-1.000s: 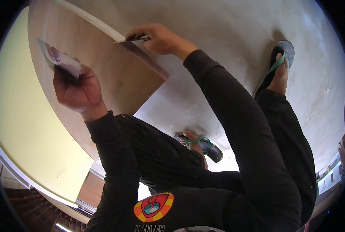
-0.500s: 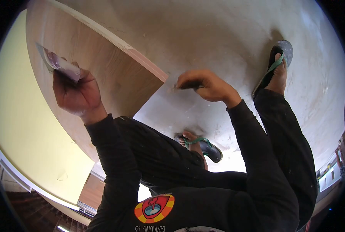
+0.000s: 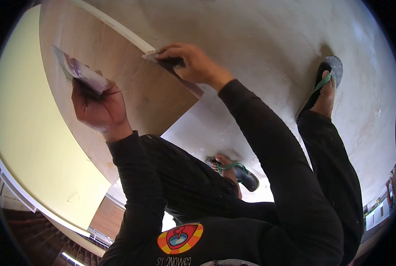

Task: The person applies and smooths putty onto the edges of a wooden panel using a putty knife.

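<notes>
Raised at the left, my left hand (image 3: 101, 106) grips a flat scraper (image 3: 83, 73) with pale, purplish paste on its blade. My right hand (image 3: 191, 64) pinches a small putty knife (image 3: 152, 56), whose blade lies at the edge strip (image 3: 125, 33) of a wood-grain board (image 3: 113, 71). The fingers of my right hand are curled, and part of the knife is hidden beneath them. The strip runs diagonally along the board's upper edge, with its lower end near the board's corner.
A grey floor (image 3: 260, 35) lies past the board. My feet, in sandals (image 3: 247, 177) with green straps, rest on it. A pale yellow panel (image 3: 38, 133) stands at the left, with a white rail (image 3: 34, 201) along its lower side.
My right hand has moved up and left, from over the floor onto the board's edge strip, with the knife in it. My left hand has shifted slightly right, still holding the scraper.
</notes>
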A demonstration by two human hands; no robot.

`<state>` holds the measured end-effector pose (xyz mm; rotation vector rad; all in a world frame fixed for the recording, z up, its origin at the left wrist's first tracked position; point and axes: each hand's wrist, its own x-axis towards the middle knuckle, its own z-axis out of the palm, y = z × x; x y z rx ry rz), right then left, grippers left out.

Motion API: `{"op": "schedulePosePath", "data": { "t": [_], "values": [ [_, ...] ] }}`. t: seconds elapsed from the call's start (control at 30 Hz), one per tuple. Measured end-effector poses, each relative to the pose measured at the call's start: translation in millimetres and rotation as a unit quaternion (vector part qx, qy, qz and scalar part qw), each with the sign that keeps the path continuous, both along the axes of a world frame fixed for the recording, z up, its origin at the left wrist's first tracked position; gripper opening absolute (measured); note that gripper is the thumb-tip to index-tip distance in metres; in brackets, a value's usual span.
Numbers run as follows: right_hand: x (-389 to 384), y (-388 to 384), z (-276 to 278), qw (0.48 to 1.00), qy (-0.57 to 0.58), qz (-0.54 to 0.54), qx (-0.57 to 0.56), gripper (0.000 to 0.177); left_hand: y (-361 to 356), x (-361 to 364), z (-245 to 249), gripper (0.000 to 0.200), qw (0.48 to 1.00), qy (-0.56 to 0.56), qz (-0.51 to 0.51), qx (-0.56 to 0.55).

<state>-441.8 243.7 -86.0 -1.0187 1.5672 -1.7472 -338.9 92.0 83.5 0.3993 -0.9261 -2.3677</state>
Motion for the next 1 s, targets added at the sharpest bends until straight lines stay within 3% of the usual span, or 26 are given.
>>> {"op": "schedulePosePath", "data": {
  "t": [0.13, 0.2, 0.4, 0.53, 1.0],
  "values": [
    [9.3, 38.3, 7.8, 0.998, 0.013, 0.006, -0.057, 0.049, -1.4, 1.4, -0.3, 0.032, 0.999, 0.020, -0.022, 0.011],
    [0.7, 50.1, 12.7, 0.983, -0.143, 0.082, -0.082, 0.049, -1.7, 0.5, -2.0, 0.033, 0.999, 0.021, -0.022, 0.016],
    [-48.1, -25.8, 0.2, 0.997, -0.072, 0.011, 0.008, 0.051, -2.3, -1.4, -4.0, 0.032, 0.998, 0.026, -0.049, 0.012],
    [-48.0, -34.9, 4.0, 0.996, -0.032, 0.056, 0.067, 0.053, -3.1, -2.9, -3.3, 0.032, 0.999, 0.024, -0.044, 0.010],
    [4.8, 125.7, 10.1, 0.978, -0.138, 0.151, 0.046, 0.059, -0.2, -7.4, -3.2, 0.032, 0.998, 0.017, -0.050, 0.015]
  ]
}}
